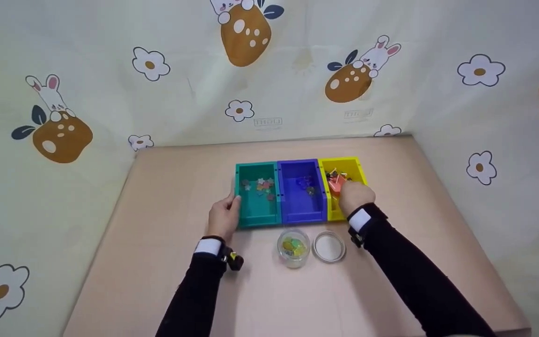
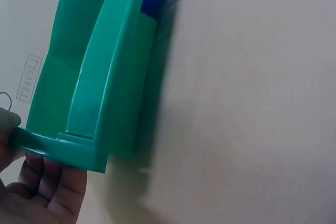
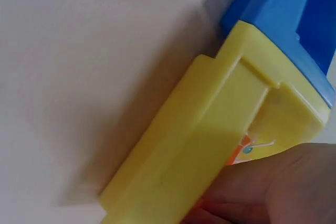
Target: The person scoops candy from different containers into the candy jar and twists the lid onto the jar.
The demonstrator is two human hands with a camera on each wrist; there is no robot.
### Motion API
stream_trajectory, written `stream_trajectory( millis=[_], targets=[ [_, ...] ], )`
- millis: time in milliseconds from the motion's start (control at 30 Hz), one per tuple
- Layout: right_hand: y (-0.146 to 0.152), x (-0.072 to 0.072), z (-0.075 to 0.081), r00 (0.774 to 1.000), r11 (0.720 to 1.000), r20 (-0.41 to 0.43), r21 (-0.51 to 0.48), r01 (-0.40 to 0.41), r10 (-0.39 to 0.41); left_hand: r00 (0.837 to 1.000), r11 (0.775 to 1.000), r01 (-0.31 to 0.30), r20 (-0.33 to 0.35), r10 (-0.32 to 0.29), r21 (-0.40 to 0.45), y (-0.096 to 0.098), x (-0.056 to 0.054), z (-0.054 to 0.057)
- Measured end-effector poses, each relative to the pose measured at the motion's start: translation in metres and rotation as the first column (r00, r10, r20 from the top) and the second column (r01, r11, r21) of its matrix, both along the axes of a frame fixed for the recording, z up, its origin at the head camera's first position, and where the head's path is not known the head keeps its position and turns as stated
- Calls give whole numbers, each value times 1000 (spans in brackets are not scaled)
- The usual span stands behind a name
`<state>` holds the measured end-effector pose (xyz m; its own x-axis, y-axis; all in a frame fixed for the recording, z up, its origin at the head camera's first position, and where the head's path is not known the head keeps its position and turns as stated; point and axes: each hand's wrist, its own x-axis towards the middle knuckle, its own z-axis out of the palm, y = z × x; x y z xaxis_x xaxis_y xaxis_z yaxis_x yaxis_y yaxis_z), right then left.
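Note:
Three joined bins stand in a row: a green bin (image 1: 258,210), a blue-purple bin (image 1: 302,210) and a yellow bin (image 1: 344,164). My left hand (image 1: 224,216) grips the green bin's left wall, thumb over the rim and fingers (image 2: 68,192) outside. Over at the yellow bin, my right hand (image 1: 356,196) reaches inside and holds a small coral-red scoop (image 1: 336,184); its grip is mostly hidden by the hand. Small dark and coloured pieces (image 1: 332,174) lie around the scoop. Star-like pieces (image 1: 264,185) are in the green bin, bluish ones (image 1: 304,181) in the middle.
In front of the bins stands a clear jar (image 1: 294,262) with yellow and green pieces. A round silver-rimmed lid (image 1: 329,247) lies just right of it. Behind the table (image 1: 171,187) hangs a patterned cloth (image 1: 297,89), which also covers both sides.

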<state>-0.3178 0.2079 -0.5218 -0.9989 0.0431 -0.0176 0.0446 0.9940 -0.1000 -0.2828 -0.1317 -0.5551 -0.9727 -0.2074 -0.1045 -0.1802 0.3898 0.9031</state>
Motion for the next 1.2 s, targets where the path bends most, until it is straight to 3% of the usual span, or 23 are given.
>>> stream_trajectory(
  millis=[233, 467, 867, 1200],
  targets=[
    [3, -2, -14, 994, 1000, -107, 23, -20, 22, 1000, 1000, 6, -22, -6, 4, 0, 0, 0],
    [5, -4, -15, 998, 1000, -67, 24, -11, 12, 1000, 1000, 8, -7, -8, 9, -1, -1, 1],
    [9, -1, -13, 1000, 998, -25, -64, 16, -18, 1000, 998, -1, 24, 0, 61, 3, -1, 0],
    [11, 7, -7, 998, 990, -49, -137, 33, -40, 1000, 1000, 11, -5, -11, 5, -2, -2, -2]
  ],
)
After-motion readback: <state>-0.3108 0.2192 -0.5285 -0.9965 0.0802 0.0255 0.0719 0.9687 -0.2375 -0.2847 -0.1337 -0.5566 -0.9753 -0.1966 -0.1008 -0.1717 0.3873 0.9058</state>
